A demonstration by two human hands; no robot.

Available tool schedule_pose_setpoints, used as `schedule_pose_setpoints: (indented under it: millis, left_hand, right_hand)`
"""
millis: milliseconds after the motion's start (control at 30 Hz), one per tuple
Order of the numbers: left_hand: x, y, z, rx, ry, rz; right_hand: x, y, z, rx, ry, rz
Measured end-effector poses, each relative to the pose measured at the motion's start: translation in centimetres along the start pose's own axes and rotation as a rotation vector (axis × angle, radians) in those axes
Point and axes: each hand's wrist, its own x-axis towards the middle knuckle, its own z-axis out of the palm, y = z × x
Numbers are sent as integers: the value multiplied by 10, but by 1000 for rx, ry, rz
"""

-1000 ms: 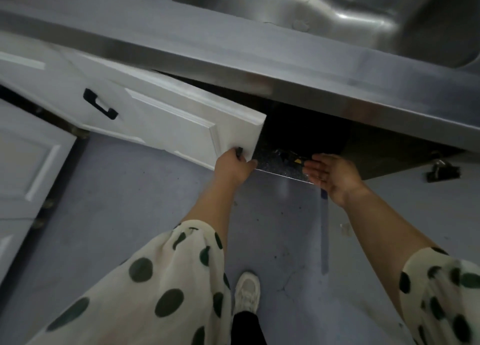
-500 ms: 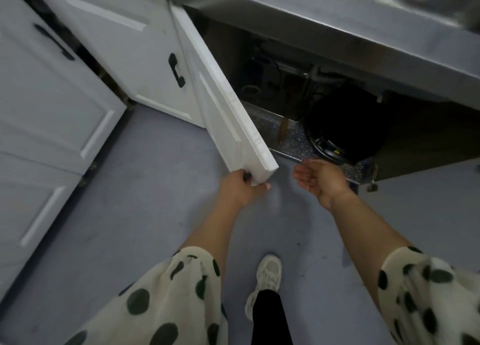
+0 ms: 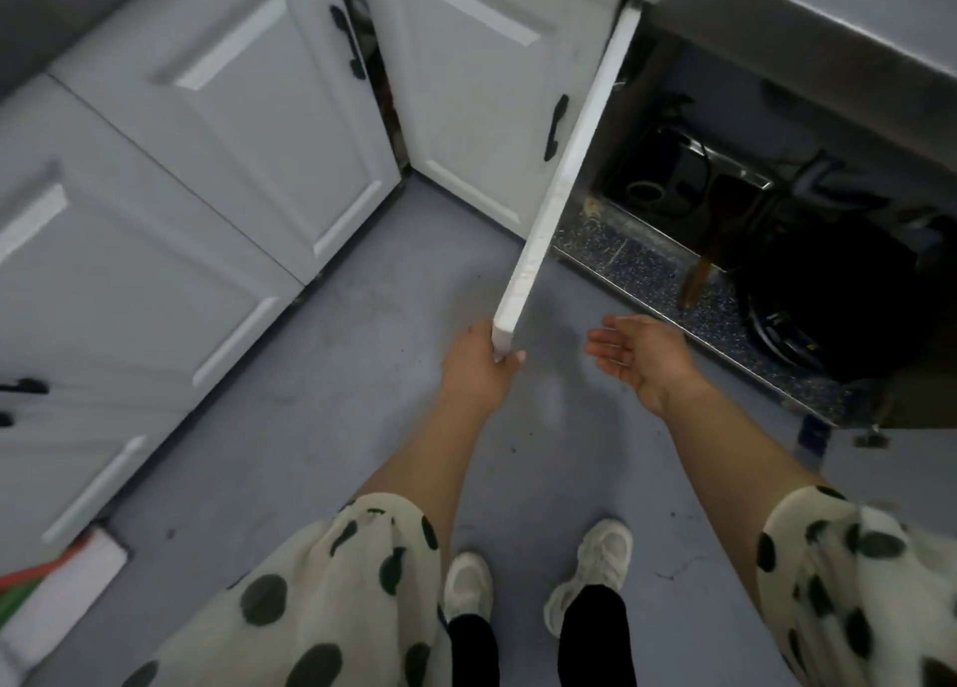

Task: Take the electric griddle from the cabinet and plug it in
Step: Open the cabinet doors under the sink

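Two hands at the cabinet: the left hand (image 3: 479,370) grips the lower corner of the swung-open cabinet door (image 3: 559,168); the right hand (image 3: 644,360) hangs empty, palm up, fingers loose. A dark round shape, likely the electric griddle (image 3: 839,282), sits inside, right of the door, nearer the right hand.

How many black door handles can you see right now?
4: one handle on the upper-left door, one beside the open door, two at the left frame edge, cut off. The open door's own may be hidden.
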Motion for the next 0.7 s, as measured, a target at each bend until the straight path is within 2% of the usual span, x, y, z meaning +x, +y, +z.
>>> schedule_pose_setpoints:
  millis: [267, 467, 700]
  left_hand:
    - [19, -15, -65, -111, 236, -104]
    - [33, -20, -90, -63, 246, -103]
    - [20, -17, -72, -53, 205, -141]
  right_hand:
    - [-7, -10, 55, -84, -67, -29]
    - [-7, -14, 64, -89, -73, -38]
    - [-13, -22, 47, -75, -39, -57]
